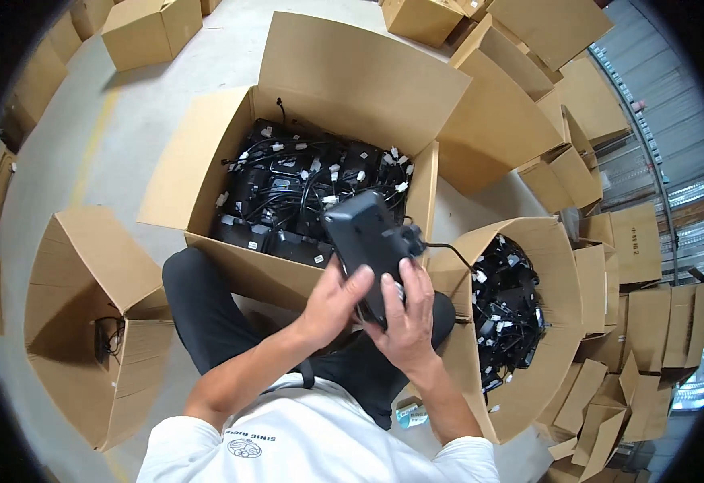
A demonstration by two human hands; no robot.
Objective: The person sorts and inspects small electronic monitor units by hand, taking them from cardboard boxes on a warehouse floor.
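Over my lap I hold a black oblong plastic unit (364, 233) with a short cable (448, 246) that ends in a small white connector. My left hand (332, 304) grips its left edge, thumb on the face. On its lower right side, my right hand (404, 318) is closed round it, fingertips on the face. Just beyond stands an open cardboard box (243, 266) with several similar black units (247, 232) and tangled cables with white connectors. To the right, another open box (565, 322) holds a heap of black parts and cables (506, 314).
On the left, an open box (66, 274) has one black corded item (109, 338) inside. More boxes (642, 322) are stacked along the right. A closed box (151, 32) sits farther off on the grey floor (127, 145), near a yellow line (93, 145).
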